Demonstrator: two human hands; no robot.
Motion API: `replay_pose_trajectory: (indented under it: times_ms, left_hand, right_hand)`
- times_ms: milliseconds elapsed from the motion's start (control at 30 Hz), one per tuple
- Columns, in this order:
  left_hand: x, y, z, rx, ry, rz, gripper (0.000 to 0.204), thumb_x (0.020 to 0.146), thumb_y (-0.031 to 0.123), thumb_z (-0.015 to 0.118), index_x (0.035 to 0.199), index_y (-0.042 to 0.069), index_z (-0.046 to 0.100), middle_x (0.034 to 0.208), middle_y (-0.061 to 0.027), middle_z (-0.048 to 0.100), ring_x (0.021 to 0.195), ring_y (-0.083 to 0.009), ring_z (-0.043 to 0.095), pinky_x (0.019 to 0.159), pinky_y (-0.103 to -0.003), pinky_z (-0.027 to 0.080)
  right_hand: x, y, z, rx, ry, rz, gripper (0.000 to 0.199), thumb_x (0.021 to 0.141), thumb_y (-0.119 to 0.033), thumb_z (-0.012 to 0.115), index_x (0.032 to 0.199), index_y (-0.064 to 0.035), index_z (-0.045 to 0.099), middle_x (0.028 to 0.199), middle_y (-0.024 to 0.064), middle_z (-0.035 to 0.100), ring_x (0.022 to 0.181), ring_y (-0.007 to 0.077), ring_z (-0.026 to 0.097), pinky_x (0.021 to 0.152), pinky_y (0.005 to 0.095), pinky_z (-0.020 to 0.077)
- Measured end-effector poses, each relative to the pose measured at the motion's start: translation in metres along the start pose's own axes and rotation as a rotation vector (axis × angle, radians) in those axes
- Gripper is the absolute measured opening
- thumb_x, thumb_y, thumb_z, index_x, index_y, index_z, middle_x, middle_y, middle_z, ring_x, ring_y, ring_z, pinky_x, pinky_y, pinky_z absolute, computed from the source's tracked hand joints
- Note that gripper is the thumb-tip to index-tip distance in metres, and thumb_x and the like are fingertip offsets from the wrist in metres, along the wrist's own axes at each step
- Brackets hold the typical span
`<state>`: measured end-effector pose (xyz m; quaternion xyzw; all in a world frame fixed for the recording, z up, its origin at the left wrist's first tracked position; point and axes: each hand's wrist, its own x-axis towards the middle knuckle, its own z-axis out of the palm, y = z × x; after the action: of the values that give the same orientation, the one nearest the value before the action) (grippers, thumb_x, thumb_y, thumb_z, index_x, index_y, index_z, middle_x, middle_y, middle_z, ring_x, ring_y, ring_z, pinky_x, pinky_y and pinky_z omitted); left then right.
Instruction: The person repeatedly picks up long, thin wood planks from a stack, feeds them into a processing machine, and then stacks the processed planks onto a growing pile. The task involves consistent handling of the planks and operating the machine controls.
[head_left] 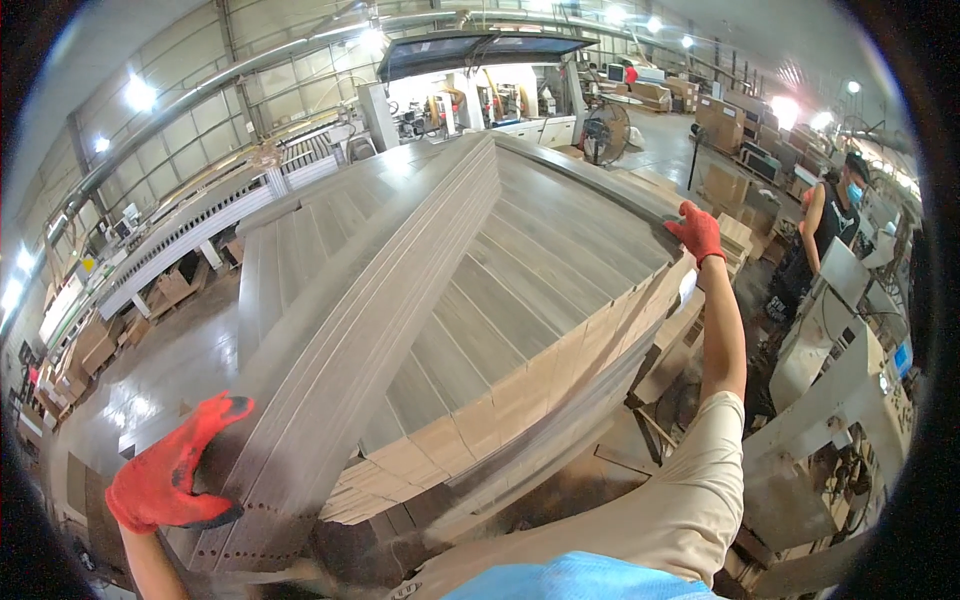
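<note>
My left hand (178, 468), in a red glove with dark fingertips, is beside the near end of a leaning bundle of long grey boards (345, 345). Its thumb and fingers are spread wide apart. Small dark holes dot the bundle's near end, and the boards slant across a wide pile of grey planks (520, 260). At the pile's right corner my right hand (697, 232), gloved in red too, has its fingers curled over the end of a grey board (610, 185) lying along the far edge. The undersides of those fingers are hidden.
A machine with a raised dark hood (480, 50) stands behind the pile. To the left runs a long roller conveyor (215, 215). A floor fan (605, 133) is beyond the pile's far corner. At right, a masked person (830, 220) stands near grey machinery (820, 370).
</note>
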<state>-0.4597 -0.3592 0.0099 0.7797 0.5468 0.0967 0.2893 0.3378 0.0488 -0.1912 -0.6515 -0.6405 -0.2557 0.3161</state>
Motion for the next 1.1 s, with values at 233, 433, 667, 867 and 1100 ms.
replay_pose_trajectory:
  times_ms: [233, 433, 667, 867, 1100]
  left_hand:
    - [0.005, -0.009, -0.001, 0.104, 0.020, 0.306, 0.090, 0.068, 0.003, 0.082, 0.152, 0.005, 0.048, 0.164, -0.0145, 0.034, 0.160, -0.0370, 0.013, 0.126, -0.047, 0.013]
    - [0.003, -0.015, -0.009, 0.429, 0.010, 0.597, 0.059, 0.083, 0.022, 0.074, 0.140, 0.015, 0.062, 0.163, -0.0243, 0.033, 0.154, -0.0452, 0.023, 0.124, -0.061, 0.011]
    - [0.028, -0.042, -0.010, 0.323, -0.101, 0.908, 0.029, 0.097, 0.017, 0.058, 0.125, 0.013, 0.065, 0.147, -0.0102, 0.056, 0.146, -0.0399, 0.038, 0.119, -0.070, 0.014]
    - [0.048, -0.056, -0.004, 0.441, 0.083, 1.426, 0.023, 0.107, 0.020, 0.044, 0.114, 0.008, 0.062, 0.129, -0.0062, 0.061, 0.141, -0.0315, 0.048, 0.126, -0.057, 0.024]
    - [0.059, -0.064, -0.001, 0.210, 0.010, 1.198, 0.024, 0.106, 0.018, 0.047, 0.123, 0.007, 0.060, 0.133, -0.0052, 0.061, 0.133, -0.0290, 0.055, 0.124, -0.051, 0.027]
  right_hand:
    - [-0.040, -0.087, -0.110, -0.035, -0.117, 0.105, 0.062, 0.064, -0.045, 0.086, 0.110, -0.0091, 0.065, 0.103, 0.0199, 0.072, 0.101, 0.0419, 0.068, 0.082, 0.0499, 0.0540]
    - [-0.111, -0.221, -0.182, 0.151, -0.521, 0.300, 0.052, 0.067, -0.045, 0.080, 0.091, 0.0008, 0.070, 0.090, 0.0224, 0.073, 0.087, 0.0372, 0.069, 0.077, 0.0456, 0.0519]
    - [-0.218, -0.347, -0.209, 0.169, -0.327, 0.484, 0.049, 0.067, -0.043, 0.082, 0.095, -0.0050, 0.070, 0.073, 0.0120, 0.069, 0.064, 0.0252, 0.068, 0.058, 0.0390, 0.0517]
    - [-0.330, -0.477, -0.310, -0.043, -0.122, 0.676, 0.068, 0.062, -0.047, 0.079, 0.120, -0.0125, 0.068, 0.104, 0.0158, 0.074, 0.099, 0.0347, 0.072, 0.080, 0.0440, 0.0565]
    - [-0.400, -0.625, -0.406, 0.012, 0.194, 0.781, 0.063, 0.069, -0.035, 0.082, 0.125, -0.0125, 0.065, 0.104, 0.0142, 0.074, 0.098, 0.0350, 0.071, 0.081, 0.0424, 0.0554]
